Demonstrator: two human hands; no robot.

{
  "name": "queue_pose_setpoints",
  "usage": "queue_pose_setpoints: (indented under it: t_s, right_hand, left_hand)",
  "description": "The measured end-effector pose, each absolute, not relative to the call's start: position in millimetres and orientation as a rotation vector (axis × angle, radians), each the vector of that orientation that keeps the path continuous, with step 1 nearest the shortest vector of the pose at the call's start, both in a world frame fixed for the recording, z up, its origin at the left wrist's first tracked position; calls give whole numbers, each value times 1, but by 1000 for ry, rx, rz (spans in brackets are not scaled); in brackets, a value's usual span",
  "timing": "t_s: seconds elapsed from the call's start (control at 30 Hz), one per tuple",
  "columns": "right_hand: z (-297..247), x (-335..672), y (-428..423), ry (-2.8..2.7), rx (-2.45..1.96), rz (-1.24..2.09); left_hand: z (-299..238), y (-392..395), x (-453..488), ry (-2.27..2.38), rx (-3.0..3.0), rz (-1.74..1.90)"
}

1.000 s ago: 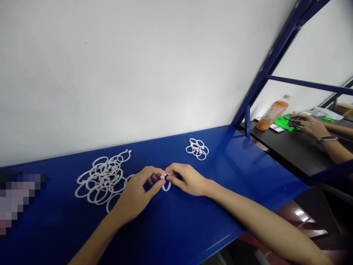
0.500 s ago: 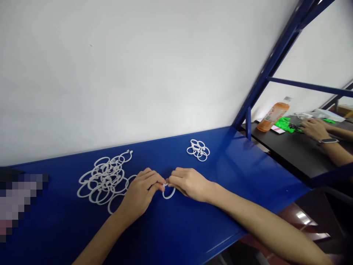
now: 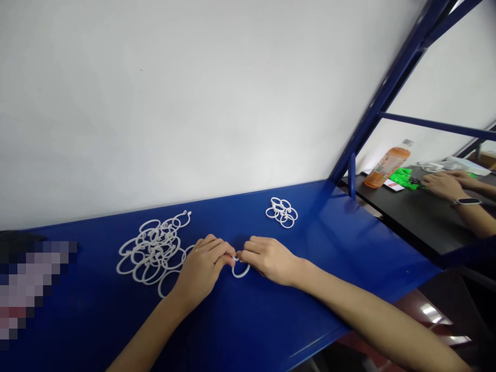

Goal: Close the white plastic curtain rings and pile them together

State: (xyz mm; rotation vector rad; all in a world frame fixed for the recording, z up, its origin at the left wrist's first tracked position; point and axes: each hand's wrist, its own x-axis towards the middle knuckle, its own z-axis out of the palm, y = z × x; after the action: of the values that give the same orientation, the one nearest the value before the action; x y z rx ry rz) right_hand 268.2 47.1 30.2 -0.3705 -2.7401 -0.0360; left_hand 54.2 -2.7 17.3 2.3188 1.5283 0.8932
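Note:
My left hand [image 3: 203, 268] and my right hand [image 3: 267, 258] meet fingertip to fingertip over a small white plastic ring [image 3: 241, 272] that rests on the blue shelf [image 3: 248, 325]. Both hands pinch the ring at its top, where its ends join. A loose pile of larger white rings [image 3: 157, 250] lies just left of my left hand. A small cluster of white rings [image 3: 282, 212] sits farther back, beyond my right hand.
A white wall rises behind the shelf. A blue metal frame post [image 3: 351, 173] stands at the shelf's right end. Beyond it, at a black table [image 3: 411, 217], another person's hands [image 3: 445, 183] handle green parts [image 3: 405, 176] beside an orange bottle [image 3: 386, 164].
Both hands came down from slightly above the shelf and pressed together. The ring now lies flatter on the blue surface between my fingertips.

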Motion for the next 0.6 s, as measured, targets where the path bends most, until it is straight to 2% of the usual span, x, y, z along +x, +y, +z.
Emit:
queue_pose_setpoints:
  t_s: [0.4, 0.6]
  right_hand:
    - [27, 266, 45, -2734, -265, -84]
    - [34, 269, 56, -2677, -522, -65]
  left_hand:
    - [19, -4, 55, 1500, 2355, 880]
    - [22, 5, 43, 1733, 2426, 752]
